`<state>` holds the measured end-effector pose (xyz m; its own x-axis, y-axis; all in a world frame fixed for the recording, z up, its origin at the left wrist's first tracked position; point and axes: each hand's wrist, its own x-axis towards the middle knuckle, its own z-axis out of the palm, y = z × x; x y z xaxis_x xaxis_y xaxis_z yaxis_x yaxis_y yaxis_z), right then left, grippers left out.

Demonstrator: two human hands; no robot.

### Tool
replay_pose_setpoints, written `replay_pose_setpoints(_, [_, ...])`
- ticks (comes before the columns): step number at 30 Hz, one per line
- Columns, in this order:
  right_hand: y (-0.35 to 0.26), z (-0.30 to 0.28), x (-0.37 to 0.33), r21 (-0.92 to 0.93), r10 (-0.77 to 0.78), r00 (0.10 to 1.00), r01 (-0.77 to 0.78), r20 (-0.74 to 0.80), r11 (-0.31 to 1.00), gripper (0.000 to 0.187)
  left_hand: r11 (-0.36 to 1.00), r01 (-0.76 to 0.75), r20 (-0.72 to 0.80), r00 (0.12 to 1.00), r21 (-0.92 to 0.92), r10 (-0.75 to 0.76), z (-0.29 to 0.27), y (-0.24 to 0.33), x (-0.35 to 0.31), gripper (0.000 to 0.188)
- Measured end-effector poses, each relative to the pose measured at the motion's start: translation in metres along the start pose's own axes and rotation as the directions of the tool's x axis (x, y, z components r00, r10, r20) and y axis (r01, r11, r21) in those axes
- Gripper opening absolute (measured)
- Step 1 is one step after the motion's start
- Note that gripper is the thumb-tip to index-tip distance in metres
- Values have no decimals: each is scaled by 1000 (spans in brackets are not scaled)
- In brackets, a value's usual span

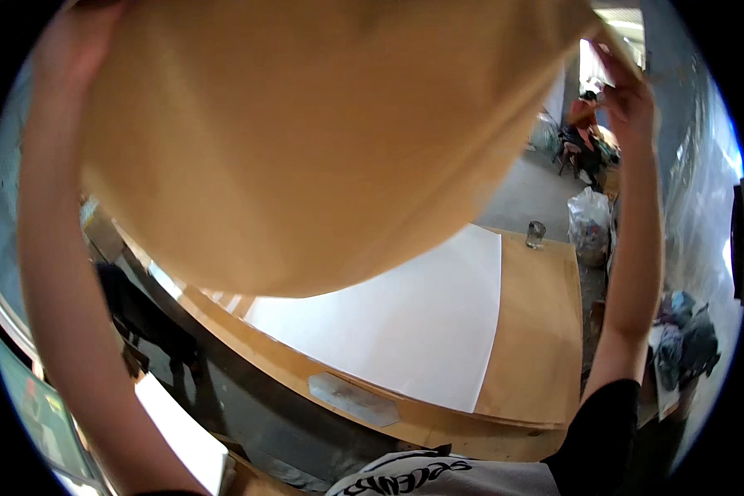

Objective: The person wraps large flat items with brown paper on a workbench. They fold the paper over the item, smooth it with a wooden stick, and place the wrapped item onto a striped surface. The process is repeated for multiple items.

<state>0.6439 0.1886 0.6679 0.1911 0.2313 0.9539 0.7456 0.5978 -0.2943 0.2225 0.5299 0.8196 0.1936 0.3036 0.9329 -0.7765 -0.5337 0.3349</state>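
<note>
Both arms are raised, holding up a large brown sheet (306, 149), paper-like and sagging in a curve between them. My left hand (83, 37) is at its upper left edge; the fingers are partly cut off by the frame and blurred, but seem closed on the edge. The sheet's upper right corner is pinched in my right hand (627, 87). Below hangs nothing else; a large white sheet (405, 331) lies flat on the wooden table (533, 331), partly hidden by the brown one. A clear, angular flat piece (353, 398) rests at the table's near edge.
A drinking glass (536, 235) stands at the table's far right corner. Beyond are a clear plastic bag (589, 219) and a seated person (584, 120). Dark clothes (686, 339) are heaped at right. At lower left is a white board-like panel (182, 430).
</note>
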Motion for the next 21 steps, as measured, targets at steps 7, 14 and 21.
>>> replay_pose_setpoints(7, [-12,-87,22,-580,224,949,-314,-223,751,37,878,20,42,999,-479,0,61,-142,44,31])
replay_pose_setpoints(14, [-22,-20,-94,-629,230,837,-530,-497,569,40,771,93,129,992,-630,-15,1,-138,-56,30])
replay_pose_setpoints(21, [-74,198,-323,-48,447,275,-889,-851,455,44,558,703,-168,546,-442,-821,-145,-265,-339,36])
